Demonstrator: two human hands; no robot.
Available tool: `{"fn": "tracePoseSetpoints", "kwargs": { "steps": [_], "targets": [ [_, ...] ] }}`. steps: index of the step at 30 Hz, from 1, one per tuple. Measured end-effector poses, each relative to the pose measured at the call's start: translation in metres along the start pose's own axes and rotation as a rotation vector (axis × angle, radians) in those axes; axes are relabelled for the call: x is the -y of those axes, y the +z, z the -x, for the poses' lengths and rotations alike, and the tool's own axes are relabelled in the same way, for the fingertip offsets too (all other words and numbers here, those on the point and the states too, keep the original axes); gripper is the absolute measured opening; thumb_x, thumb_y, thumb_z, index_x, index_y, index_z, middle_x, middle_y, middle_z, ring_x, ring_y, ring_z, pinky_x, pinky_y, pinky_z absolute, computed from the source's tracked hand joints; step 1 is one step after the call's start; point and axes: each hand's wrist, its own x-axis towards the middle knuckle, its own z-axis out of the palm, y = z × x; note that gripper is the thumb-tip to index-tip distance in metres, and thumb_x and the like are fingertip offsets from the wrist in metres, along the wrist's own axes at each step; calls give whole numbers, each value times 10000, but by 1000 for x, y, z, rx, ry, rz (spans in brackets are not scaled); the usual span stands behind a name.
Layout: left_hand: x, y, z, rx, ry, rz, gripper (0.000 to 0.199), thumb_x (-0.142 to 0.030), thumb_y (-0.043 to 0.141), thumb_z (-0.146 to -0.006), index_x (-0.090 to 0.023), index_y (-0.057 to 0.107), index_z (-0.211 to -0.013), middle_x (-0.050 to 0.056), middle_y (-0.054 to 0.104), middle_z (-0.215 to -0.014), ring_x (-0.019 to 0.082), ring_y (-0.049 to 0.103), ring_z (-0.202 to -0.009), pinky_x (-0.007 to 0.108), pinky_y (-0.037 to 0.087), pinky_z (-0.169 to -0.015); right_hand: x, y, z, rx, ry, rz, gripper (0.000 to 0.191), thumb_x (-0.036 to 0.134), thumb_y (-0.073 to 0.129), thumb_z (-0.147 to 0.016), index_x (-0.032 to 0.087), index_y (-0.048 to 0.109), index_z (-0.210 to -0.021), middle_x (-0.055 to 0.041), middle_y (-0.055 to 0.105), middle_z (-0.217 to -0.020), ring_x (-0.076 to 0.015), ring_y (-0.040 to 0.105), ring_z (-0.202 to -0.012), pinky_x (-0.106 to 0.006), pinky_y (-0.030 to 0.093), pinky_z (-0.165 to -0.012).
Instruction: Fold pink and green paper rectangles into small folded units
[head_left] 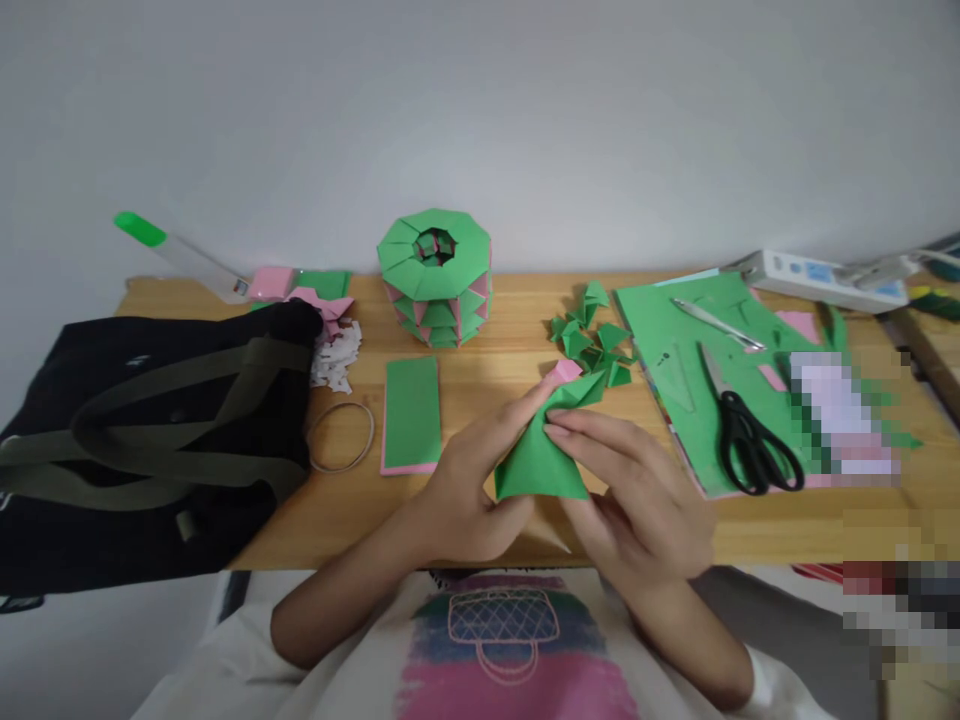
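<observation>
My left hand (480, 480) grips a partly folded green paper (544, 465) from the left, its index finger reaching up along the edge. A small pink paper piece (568, 370) shows at the paper's top; whether it is joined to the green one I cannot tell. From the right, my right hand (645, 490) presses its fingertips onto the same paper near the upper fold. Just beyond my hands lies a loose heap of small folded green pieces (592, 340). Left of them a stack of green and pink paper (411, 415) lies flat.
A green and pink paper lantern shape (435, 280) stands at the back. Black scissors (754, 440), a silver pen (716, 322) and a triangle ruler (675, 378) lie on green sheets (652, 320). A black bag (150, 430), a bangle-like ring (341, 437) and a power strip (825, 280) flank the workspace.
</observation>
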Motion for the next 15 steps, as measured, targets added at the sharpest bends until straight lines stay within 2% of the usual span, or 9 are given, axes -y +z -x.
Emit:
{"fn": "tracePoseSetpoints", "kwargs": {
  "steps": [2,4,7,10,15],
  "targets": [
    [-5,-5,1,115,-85,214,730,-203,552,-853,-291,215,-1494,13,349,-1522,275,348,-1382,423,352,-1130,0,-2,1,25,-21,42,325,25,582,-768,157,643,-1058,-112,703,-1018,-216,681,-929,-350,579,-735],
    [-7,-9,2,185,-161,413,746,-393,598,-849,-300,228,-1490,29,344,-1524,306,291,-1400,449,315,-1136,0,-4,2,41,-44,80,328,15,590,-760,145,640,-1058,-126,699,-1023,-221,678,-934,-351,577,-723],
    [-8,-10,3,175,-226,550,751,-662,483,-816,-327,304,-1464,8,343,-1523,320,265,-1404,471,279,-1142,1,-5,2,49,-75,119,318,-3,606,-743,110,645,-1038,-144,699,-997,-227,675,-922,-344,568,-698],
    [-7,-7,3,135,-246,542,659,-650,395,-864,-339,352,-1444,-3,373,-1505,307,292,-1395,478,291,-1136,1,-5,1,66,-84,161,310,12,605,-749,124,651,-1033,-129,699,-991,-222,675,-906,-333,562,-685],
    [-10,-5,1,123,-310,547,532,-548,373,-925,-369,375,-1425,-5,478,-1432,274,379,-1362,482,343,-1115,0,-4,1,66,-65,141,286,56,594,-780,158,647,-1042,-108,681,-1007,-211,664,-896,-339,560,-696]
  ]
}}
